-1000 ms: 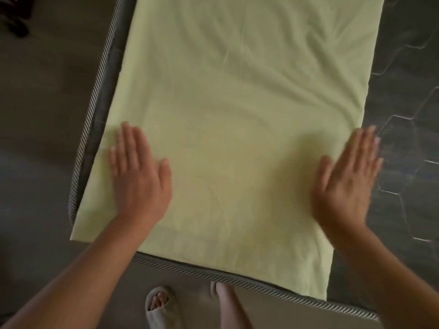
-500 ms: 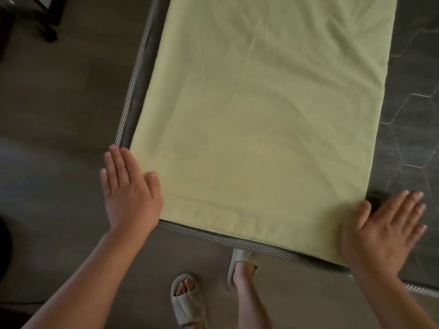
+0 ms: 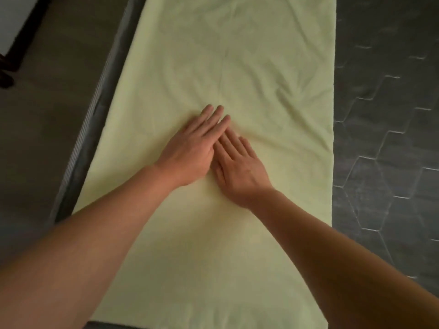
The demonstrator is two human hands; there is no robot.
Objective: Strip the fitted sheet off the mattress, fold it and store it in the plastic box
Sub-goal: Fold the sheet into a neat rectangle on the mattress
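Observation:
A pale yellow-green sheet [image 3: 249,67] lies folded into a long flat strip on the dark grey mattress [image 3: 384,115], running away from me. My left hand [image 3: 192,150] and my right hand [image 3: 240,169] press flat on the middle of the strip, side by side. Their fingers are straight, and the left fingertips overlap the right ones. Small creases fan out from the hands toward the far right. The plastic box is not in view.
The mattress's striped piped edge [image 3: 92,108] runs along the left, with dark floor [image 3: 42,115] beyond it. A dark furniture leg [image 3: 14,55] stands at the far left. Bare quilted mattress shows to the right of the sheet.
Both hands have left the near corners of the sheet and come together at its middle, farther up the strip. The view has shifted forward over the mattress.

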